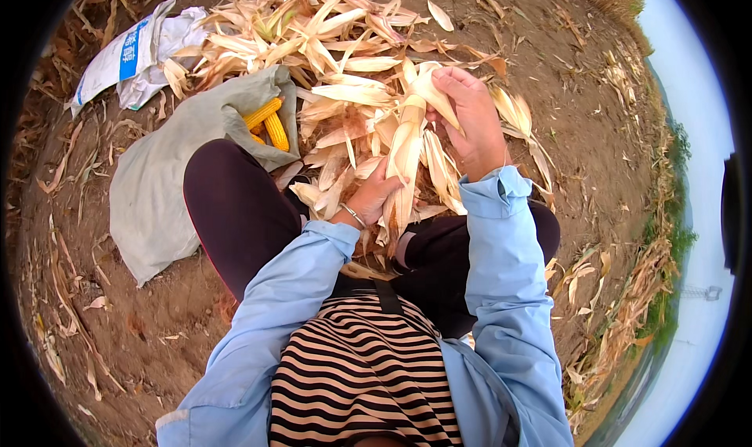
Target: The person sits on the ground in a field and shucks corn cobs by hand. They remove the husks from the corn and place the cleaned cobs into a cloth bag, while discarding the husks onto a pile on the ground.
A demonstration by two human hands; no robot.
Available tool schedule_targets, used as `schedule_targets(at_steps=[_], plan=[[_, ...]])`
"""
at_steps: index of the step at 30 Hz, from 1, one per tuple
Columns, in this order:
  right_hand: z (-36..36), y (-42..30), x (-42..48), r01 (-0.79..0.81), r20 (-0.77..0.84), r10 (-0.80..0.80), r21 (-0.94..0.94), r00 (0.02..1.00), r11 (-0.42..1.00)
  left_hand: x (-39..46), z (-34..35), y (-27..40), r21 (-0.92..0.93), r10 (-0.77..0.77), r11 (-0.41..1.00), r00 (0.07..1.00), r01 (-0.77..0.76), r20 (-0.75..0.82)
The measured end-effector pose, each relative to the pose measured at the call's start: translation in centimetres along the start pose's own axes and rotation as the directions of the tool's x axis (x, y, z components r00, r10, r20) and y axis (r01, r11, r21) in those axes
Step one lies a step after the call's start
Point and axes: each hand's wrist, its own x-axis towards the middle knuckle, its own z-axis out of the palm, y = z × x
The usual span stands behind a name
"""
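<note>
Between my knees is an ear of corn in its dry husk [405, 147]. My left hand [376, 196] grips its lower part, a bangle around the wrist. At the ear's upper end, my right hand [467, 109] pinches a pale husk leaf [432, 92] that is bent outward. No kernels show on this ear; the husk covers them. Just beyond my left knee lies a grey-green cloth sack [170, 147], its mouth toward the husks. Several bare yellow corn cobs [274, 131] sit in that opening.
A heap of loose dry husks [329, 30] spreads in front of me and under the ear. White woven bags [117, 65] with a blue printed band lie at the far left. Brown soil [587, 153] with scattered leaves surrounds me. Dry stalks [634, 306] line the right edge.
</note>
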Motion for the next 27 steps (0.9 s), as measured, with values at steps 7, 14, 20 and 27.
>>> schedule_targets(at_steps=[7,14,20,27], plan=[[-5.5,5.2,-0.7,0.135,0.025,-0.159,-0.669,0.987,0.731,0.2,-1.0,0.2,-0.077,-0.102,0.991,0.994,0.105,0.037],[-6.6,8.0,-0.8,0.333,0.251,-0.241,-0.848,0.937,0.411,0.0,-0.4,0.2,0.017,-0.155,0.988,0.988,0.155,0.025],[-7.2,7.3,1.6,-0.091,-0.11,0.04,-0.507,0.993,0.857,-1.0,1.4,0.9,0.21,-0.094,0.974,0.994,0.081,0.052],[-7.0,7.7,2.3,0.132,0.172,0.048,-0.882,0.984,0.452,-0.6,1.3,0.5,0.573,0.044,0.818,0.998,-0.06,0.041]])
